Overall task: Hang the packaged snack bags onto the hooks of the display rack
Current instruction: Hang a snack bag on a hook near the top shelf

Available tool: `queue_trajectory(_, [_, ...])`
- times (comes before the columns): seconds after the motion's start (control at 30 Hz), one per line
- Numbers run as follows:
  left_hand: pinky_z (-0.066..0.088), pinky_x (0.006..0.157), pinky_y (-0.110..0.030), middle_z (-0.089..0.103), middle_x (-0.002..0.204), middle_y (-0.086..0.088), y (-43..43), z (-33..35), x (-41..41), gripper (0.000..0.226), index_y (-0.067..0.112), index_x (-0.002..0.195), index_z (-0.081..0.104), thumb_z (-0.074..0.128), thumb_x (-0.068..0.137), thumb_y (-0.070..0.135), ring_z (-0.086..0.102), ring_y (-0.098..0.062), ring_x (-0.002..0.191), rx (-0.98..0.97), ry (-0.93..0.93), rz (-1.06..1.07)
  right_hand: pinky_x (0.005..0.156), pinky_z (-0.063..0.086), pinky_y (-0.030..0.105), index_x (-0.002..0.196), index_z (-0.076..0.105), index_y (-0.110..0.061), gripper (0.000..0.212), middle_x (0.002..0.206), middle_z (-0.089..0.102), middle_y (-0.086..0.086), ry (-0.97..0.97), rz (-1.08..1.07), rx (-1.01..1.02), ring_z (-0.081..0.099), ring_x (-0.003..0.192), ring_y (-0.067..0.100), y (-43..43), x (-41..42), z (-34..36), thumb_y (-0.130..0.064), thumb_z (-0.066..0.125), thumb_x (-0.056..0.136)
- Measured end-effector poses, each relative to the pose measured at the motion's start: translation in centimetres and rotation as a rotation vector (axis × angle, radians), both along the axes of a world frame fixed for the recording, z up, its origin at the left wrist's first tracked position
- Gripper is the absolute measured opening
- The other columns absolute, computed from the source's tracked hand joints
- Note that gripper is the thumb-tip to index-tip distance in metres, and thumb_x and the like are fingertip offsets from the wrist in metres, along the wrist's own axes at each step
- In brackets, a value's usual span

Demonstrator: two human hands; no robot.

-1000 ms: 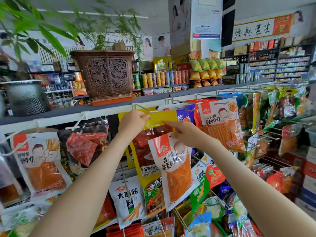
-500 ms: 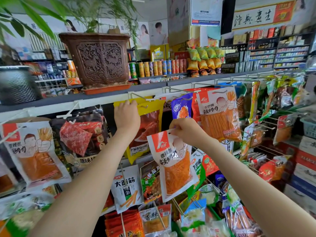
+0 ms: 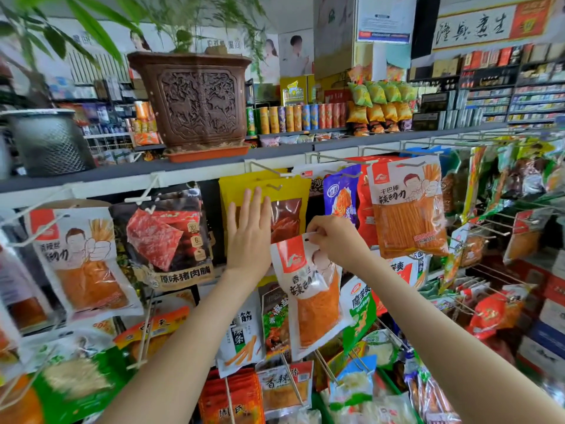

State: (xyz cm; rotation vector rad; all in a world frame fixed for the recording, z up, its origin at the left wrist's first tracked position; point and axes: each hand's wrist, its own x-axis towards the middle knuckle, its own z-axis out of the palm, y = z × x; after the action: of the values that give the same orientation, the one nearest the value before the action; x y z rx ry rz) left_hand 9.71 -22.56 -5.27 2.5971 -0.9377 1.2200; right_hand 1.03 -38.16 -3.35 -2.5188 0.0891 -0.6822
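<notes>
A yellow snack bag [image 3: 284, 191] hangs on a top-row hook [image 3: 269, 171] of the display rack. My left hand [image 3: 249, 231] lies flat against its front, fingers spread, holding nothing. My right hand [image 3: 333, 237] pinches the top edge of a white and orange spicy-strip bag [image 3: 312, 298], which dangles in front of the lower rows. That bag's hang hole sits just left of my fingertips, off any hook.
Many other bags fill the hooks: a dark pork-jerky bag [image 3: 165, 237] at left, a white and orange bag [image 3: 406, 206] at right. Bare wire hooks [image 3: 495, 228] jut out at right. A carved brown planter [image 3: 195, 99] stands on the shelf [image 3: 91, 172] above.
My left hand let go of the yellow bag's top, left it hanging on the hook, and now rests flat on it. My right hand lowered slightly with the white bag.
</notes>
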Motion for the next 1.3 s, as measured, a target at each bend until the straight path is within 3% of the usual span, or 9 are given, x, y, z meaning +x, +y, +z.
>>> queue_trajectory(0.13, [0.041, 0.095, -0.029, 0.056, 0.130, -0.005, 1.8, -0.8, -1.7, 0.039, 0.019, 0.139, 0.040, 0.037, 0.100, 0.016, 0.051, -0.022, 0.120, -0.296, 0.687, -0.384, 0.052, 0.033, 0.029, 0.079, 0.058, -0.012, 0.011, 0.060, 0.042, -0.010, 0.024, 0.009, -0.030, 0.042, 0.057, 0.013, 1.1, 0.7, -1.5, -0.004, 0.055, 0.086])
queue_trajectory(0.3, [0.047, 0.090, -0.032, 0.062, 0.111, 0.008, 3.7, -2.0, -2.9, 0.042, 0.020, 0.114, 0.063, 0.047, 0.091, 0.051, 0.057, -0.008, 0.102, -0.288, 1.020, -0.383, 0.061, 0.040, 0.032, 0.088, 0.064, -0.006, 0.009, 0.066, 0.048, -0.001, 0.053, 0.024, -0.034, 0.050, 0.071, 0.022, 3.0, 0.8, -4.5, -0.005, 0.056, 0.084])
queue_trajectory(0.43, [0.051, 0.074, -0.041, 0.070, 0.088, -0.002, 4.8, -5.4, -3.0, 0.026, 0.016, 0.094, 0.070, 0.060, 0.088, 0.039, 0.064, -0.020, 0.083, -0.056, 0.920, -0.267, 0.065, 0.040, 0.034, 0.084, 0.062, -0.009, 0.007, 0.074, 0.056, 0.004, 0.116, 0.062, -0.074, 0.055, 0.079, 0.027, 4.8, 0.3, -7.0, -0.007, 0.055, 0.084])
queue_trajectory(0.6, [0.051, 0.075, -0.039, 0.071, 0.096, -0.002, 6.7, -9.0, -4.5, 0.022, 0.025, 0.104, 0.070, 0.054, 0.092, 0.034, 0.064, -0.023, 0.088, -0.034, 0.960, -0.241, 0.076, 0.040, 0.035, 0.089, 0.064, -0.004, 0.011, 0.095, 0.061, 0.012, 0.198, 0.049, -0.034, 0.054, 0.092, 0.028, 6.4, -1.0, -11.4, -0.010, 0.055, 0.088])
queue_trajectory(0.8, [0.031, 0.051, -0.021, 0.069, 0.097, -0.003, 9.6, -12.9, -6.7, 0.023, 0.022, 0.108, 0.069, 0.054, 0.093, 0.032, 0.060, -0.017, 0.078, 0.029, 1.039, -0.205, 0.076, 0.046, 0.038, 0.091, 0.064, -0.004, 0.021, 0.099, 0.060, 0.016, 0.397, 0.073, -0.069, 0.057, 0.092, 0.032, 8.3, -2.2, -16.4, -0.024, 0.058, 0.087])
queue_trajectory(0.97, [0.036, 0.053, -0.026, 0.069, 0.098, 0.000, 13.0, -16.7, -8.2, 0.023, 0.028, 0.107, 0.069, 0.053, 0.093, 0.036, 0.060, -0.016, 0.076, 0.024, 1.120, -0.083, 0.054, 0.039, 0.028, 0.081, 0.065, -0.006, 0.022, 0.070, 0.056, 0.000, 0.491, 0.164, -0.023, 0.056, 0.065, 0.016, 11.4, -3.3, -19.2, -0.027, 0.059, 0.087])
queue_trajectory(1.1, [0.035, 0.052, -0.022, 0.068, 0.084, 0.006, 16.2, -19.9, -10.1, 0.019, 0.031, 0.105, 0.069, 0.053, 0.093, 0.033, 0.061, -0.013, 0.073, -0.021, 1.178, 0.032, 0.060, 0.046, 0.030, 0.092, 0.066, -0.011, 0.019, 0.079, 0.062, 0.003, 0.577, 0.294, 0.001, 0.058, 0.071, 0.021, 14.4, -3.9, -22.3, -0.027, 0.057, 0.090])
queue_trajectory(1.2, [0.044, 0.056, -0.024, 0.067, 0.092, 0.005, 18.8, -22.5, -12.0, 0.021, 0.028, 0.109, 0.066, 0.052, 0.094, 0.028, 0.060, -0.013, 0.073, -0.018, 1.218, 0.135, 0.050, 0.034, 0.019, 0.097, 0.068, -0.009, 0.021, 0.075, 0.060, 0.001, 0.640, 0.390, 0.004, 0.053, 0.065, 0.016, 17.0, -4.7, -24.3, -0.025, 0.055, 0.092])
queue_trajectory(1.3, [0.053, 0.069, -0.037, 0.068, 0.099, -0.001, 21.9, -24.5, -13.6, 0.021, 0.023, 0.108, 0.067, 0.052, 0.094, 0.025, 0.063, -0.021, 0.087, -0.001, 1.213, 0.214, 0.066, 0.040, 0.024, 0.097, 0.067, -0.008, 0.025, 0.107, 0.061, 0.008, 0.720, 0.466, 0.046, 0.058, 0.091, 0.023, 19.9, -5.6, -25.8, -0.027, 0.053, 0.092])
